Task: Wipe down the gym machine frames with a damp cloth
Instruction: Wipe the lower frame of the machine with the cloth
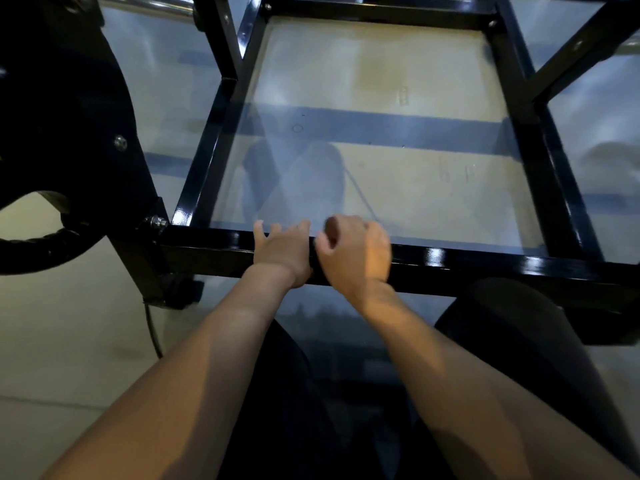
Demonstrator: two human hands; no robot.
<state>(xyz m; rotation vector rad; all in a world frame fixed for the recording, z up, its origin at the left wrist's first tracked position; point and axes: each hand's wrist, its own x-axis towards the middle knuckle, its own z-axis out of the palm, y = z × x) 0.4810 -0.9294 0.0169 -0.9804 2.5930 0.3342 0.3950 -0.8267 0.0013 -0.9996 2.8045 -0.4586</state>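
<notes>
Black glossy steel frame fills view, square opening over pale floor. Both hands on near crossbar. Left hand lies flat on bar, fingers straight, reaching over far edge. Right hand just beside it, touching bar, fingers curled, blurred; cannot tell whether it holds anything. Cloth not visible. Dark curved guard and ribbed hose at left. Bolt at frame corner. Dark-clothed knee under bar at right.
</notes>
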